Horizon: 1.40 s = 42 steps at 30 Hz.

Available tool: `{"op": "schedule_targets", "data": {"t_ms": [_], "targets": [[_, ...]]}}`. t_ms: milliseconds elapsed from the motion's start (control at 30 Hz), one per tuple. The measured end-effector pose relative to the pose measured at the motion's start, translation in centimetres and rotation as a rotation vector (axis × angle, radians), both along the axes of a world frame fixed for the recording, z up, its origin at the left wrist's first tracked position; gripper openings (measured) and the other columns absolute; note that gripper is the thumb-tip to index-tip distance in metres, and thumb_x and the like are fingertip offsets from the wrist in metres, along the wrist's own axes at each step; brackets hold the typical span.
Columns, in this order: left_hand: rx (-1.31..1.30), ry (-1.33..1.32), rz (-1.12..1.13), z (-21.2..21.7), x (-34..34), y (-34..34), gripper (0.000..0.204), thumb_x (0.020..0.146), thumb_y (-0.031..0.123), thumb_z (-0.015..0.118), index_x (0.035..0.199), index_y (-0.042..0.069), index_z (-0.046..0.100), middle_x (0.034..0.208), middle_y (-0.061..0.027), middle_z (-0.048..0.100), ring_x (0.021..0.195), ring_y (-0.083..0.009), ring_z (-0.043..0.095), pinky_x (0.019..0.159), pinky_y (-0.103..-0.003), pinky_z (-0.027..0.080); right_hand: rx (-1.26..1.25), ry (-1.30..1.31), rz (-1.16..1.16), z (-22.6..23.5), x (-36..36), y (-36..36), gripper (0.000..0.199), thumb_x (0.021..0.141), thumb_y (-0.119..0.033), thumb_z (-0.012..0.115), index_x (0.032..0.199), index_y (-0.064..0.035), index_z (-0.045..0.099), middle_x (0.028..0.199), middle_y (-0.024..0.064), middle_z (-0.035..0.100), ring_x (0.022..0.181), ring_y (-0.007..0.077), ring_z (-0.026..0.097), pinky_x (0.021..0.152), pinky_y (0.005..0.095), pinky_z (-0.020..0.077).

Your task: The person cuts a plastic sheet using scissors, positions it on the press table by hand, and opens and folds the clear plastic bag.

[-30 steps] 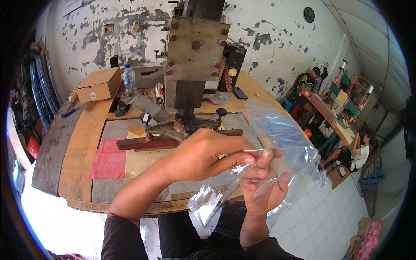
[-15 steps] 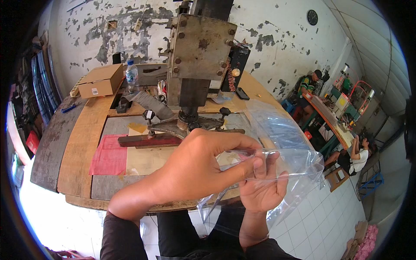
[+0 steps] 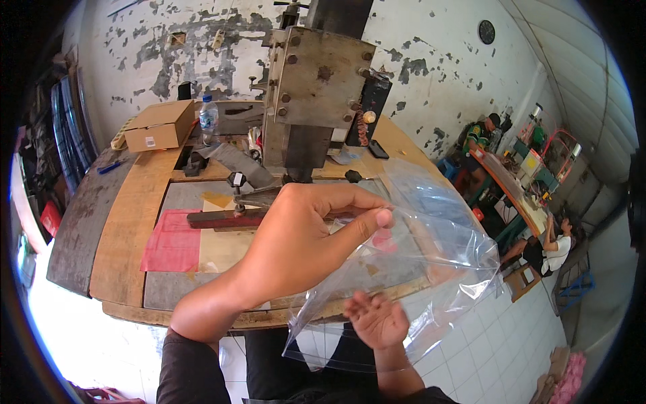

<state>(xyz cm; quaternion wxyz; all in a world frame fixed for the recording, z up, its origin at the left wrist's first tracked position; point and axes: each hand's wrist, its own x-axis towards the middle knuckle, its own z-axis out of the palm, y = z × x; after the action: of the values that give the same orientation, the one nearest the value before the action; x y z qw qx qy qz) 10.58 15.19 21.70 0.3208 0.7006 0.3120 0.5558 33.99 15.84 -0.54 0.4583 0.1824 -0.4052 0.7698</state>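
Observation:
My left hand (image 3: 299,236) is raised over the front of the worktable, thumb and forefinger pinching the upper edge of a clear plastic bag (image 3: 447,299). From that pinch the bag spreads to the right and hangs down past the table's front edge. Lower down, my right hand (image 3: 378,320) is apart from the left, palm up, fingers loosely bent and spread. It grips nothing, and the bag's film is close around it; whether they touch I cannot tell. Behind my left hand stands a metal press (image 3: 323,77), its base partly hidden.
More clear plastic sheets (image 3: 424,192) lie on the table's right side. A red sheet (image 3: 171,242) is at the left, with a cardboard box (image 3: 158,128), a water bottle (image 3: 208,120) and a phone (image 3: 378,149) farther back. Two people sit at another bench (image 3: 511,178) to the right.
My right hand has let go of the bag's edge and dropped down, away from my left. The left keeps its pinch, slightly higher and to the left, and the bag hangs more open.

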Motion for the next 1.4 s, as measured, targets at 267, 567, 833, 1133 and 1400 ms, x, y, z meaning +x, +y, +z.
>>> {"op": "schedule_targets", "data": {"t_ms": [267, 567, 833, 1133, 1400], "targets": [[-0.005, -0.199, 0.064, 0.4, -2.7, 2.9, 0.020, 0.107, 0.015, 0.066, 0.113, -0.004, 0.072, 0.099, -0.0117, 0.079, 0.093, -0.0147, 0.075, 0.085, -0.029, 0.060, -0.144, -1.099, 0.196, -10.5, 5.5, -7.2, 0.043, 0.114, -0.030, 0.049, 0.143, -0.0011, 0.060, 0.151, 0.0177, 0.060, 0.140, 0.0303, 0.056, 0.121, 0.0430, 0.0391], [0.097, -0.264, 0.262, 1.8, -6.4, 3.3, 0.027, 0.107, 0.021, 0.068, 0.114, -0.005, 0.073, 0.098, -0.0103, 0.080, 0.086, -0.0105, 0.072, 0.079, -0.026, 0.058, 0.402, -0.729, -0.794, 7.8, 12.5, -3.3, 0.048, 0.103, -0.042, 0.066, 0.126, -0.0001, 0.068, 0.116, 0.0180, 0.072, 0.104, 0.0279, 0.068, 0.090, 0.0369, 0.0515], [0.279, -0.234, 0.236, 1.3, -7.4, 4.1, 0.022, 0.107, 0.017, 0.066, 0.111, -0.004, 0.072, 0.095, -0.0114, 0.078, 0.083, -0.0126, 0.071, 0.081, -0.028, 0.057, 0.577, -0.728, -1.375, 18.5, 3.6, 8.7, 0.104, 0.087, -0.054, 0.084, 0.163, -0.0027, 0.035, 0.163, 0.0215, 0.045, 0.155, 0.0321, 0.039, 0.126, 0.0497, 0.0250], [0.393, -0.110, 0.406, 1.7, -11.3, 3.6, 0.023, 0.107, 0.022, 0.068, 0.111, -0.001, 0.069, 0.094, -0.0065, 0.074, 0.084, -0.0119, 0.069, 0.080, -0.029, 0.056, 0.610, -0.623, -0.994, 21.9, 1.1, 12.2, 0.060, 0.091, -0.027, 0.087, 0.138, 0.0016, 0.063, 0.130, 0.0080, 0.069, 0.121, 0.0179, 0.061, 0.107, 0.0354, 0.0453], [0.172, 0.137, 0.539, 1.9, -16.8, 1.5, 0.016, 0.101, 0.003, 0.070, 0.115, -0.003, 0.069, 0.109, -0.0112, 0.076, 0.103, -0.0153, 0.072, 0.094, -0.032, 0.056, 0.685, -0.515, -1.068, 25.6, -2.1, 10.3, 0.035, 0.090, -0.017, 0.087, 0.117, 0.0019, 0.075, 0.107, 0.0034, 0.072, 0.096, 0.0135, 0.065, 0.091, 0.0312, 0.0522]]}}
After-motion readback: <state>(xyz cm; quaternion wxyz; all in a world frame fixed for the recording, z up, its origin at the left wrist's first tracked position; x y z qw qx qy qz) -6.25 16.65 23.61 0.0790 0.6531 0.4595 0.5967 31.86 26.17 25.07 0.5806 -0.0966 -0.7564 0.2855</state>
